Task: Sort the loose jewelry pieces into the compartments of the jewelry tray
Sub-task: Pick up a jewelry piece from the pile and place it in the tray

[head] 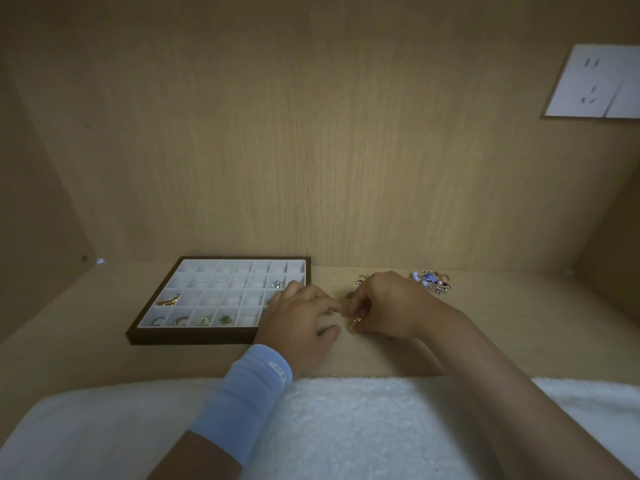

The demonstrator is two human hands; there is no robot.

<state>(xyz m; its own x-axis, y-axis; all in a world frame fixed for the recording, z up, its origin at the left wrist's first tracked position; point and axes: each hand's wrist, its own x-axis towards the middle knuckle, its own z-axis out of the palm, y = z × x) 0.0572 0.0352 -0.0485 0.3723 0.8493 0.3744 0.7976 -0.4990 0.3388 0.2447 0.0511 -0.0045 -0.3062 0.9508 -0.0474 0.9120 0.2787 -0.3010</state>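
two hands meet just right of the jewelry tray (194, 337), the right hand (384, 306) pinching a small gold piece (355, 325) in curled fingers while the left hand (298, 320) touches it with straighter fingers, likely freeing it for a careful carry to an empty compartment.

A home alcove, it seems; wood-grain panels (311, 150) rise beyond the right hand (388, 303); a white wall socket (595, 81) sits high above it; fluffy white cloth (346, 427) lies nearer.
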